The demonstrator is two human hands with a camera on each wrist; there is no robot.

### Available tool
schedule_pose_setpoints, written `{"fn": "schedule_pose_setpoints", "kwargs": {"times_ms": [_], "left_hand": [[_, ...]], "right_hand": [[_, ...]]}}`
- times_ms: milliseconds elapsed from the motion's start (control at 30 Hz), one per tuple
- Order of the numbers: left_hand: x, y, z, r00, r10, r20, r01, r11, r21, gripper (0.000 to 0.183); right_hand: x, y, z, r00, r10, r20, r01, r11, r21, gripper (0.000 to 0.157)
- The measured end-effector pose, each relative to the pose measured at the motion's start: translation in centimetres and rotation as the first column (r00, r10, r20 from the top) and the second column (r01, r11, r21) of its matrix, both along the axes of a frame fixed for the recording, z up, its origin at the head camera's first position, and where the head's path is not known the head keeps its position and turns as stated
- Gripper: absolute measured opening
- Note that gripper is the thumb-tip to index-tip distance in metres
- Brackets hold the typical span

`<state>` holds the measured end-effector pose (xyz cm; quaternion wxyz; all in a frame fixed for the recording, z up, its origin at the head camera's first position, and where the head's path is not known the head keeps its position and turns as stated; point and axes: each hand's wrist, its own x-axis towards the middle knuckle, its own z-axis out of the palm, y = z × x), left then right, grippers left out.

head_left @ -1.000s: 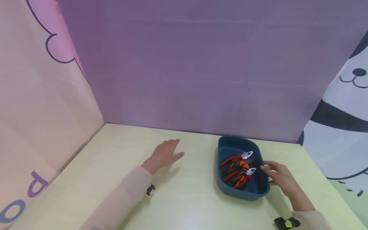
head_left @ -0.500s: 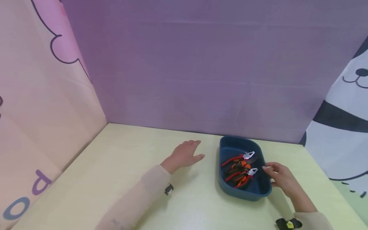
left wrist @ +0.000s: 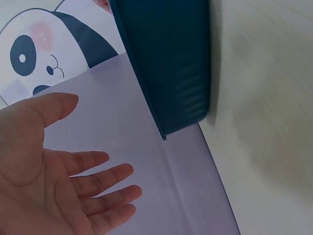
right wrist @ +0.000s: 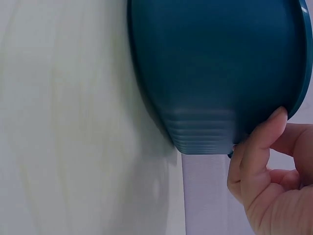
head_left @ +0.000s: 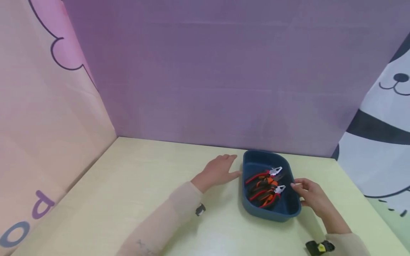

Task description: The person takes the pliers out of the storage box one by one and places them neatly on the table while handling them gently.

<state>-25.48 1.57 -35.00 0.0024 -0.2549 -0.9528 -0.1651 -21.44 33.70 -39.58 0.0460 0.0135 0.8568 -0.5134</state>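
Blue tray (head_left: pixel 264 213) on desk (head_left: pixel 144 170), several red- and orange-handled pliers (head_left: pixel 271 182) lying inside it. Right hand (head_left: pixel 312 197): grip pinching tray's right rim. Left hand (head_left: pixel 215 173): grip released, fingers (left wrist: pixel 102 180) parted, just beside tray's left wall.

Purple backdrop (head_left: pixel 205 78) behind pale table (head_left: pixel 153 167) — panda print (head_left: pixel 381 142) right, letters (head_left: pixel 45 198) left.

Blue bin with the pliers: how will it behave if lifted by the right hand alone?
Blue bin is likely stiff: it looks like molded plastic. Probably heavy for its size: several metal-headed pliers lie inside. With the right hand gripping only one side, it may tip.
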Motion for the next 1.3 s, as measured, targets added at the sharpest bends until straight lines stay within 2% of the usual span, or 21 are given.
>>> {"fn": "schedule_pose_setpoints", "kwargs": {"times_ms": [333,700,967,1300], "left_hand": [[0.5,2.7,1.3,0.999,0.004,0.049,-0.003,1.0,-0.021,0.068],[0.4,4.7,1.1,0.997,0.007,0.074,-0.003,0.999,-0.054,0.07],[0.7,5.8,1.1,0.999,-0.035,0.037,0.037,0.999,-0.038,0.069],[0.8,6.9,1.2,0.998,-0.052,0.019,0.053,0.998,-0.037,0.069]], "right_hand": [[0.0,0.2,0.1,1.0,0.028,-0.014,-0.028,1.0,-0.009,0.042],[0.2,-0.1,0.3,1.0,0.002,0.005,-0.002,1.0,0.016,0.045],[0.2,0.0,0.1,1.0,-0.006,0.009,0.006,1.0,0.007,0.045],[0.2,-0.1,0.0,1.0,-0.002,-0.001,0.002,1.0,-0.01,0.044]]}}
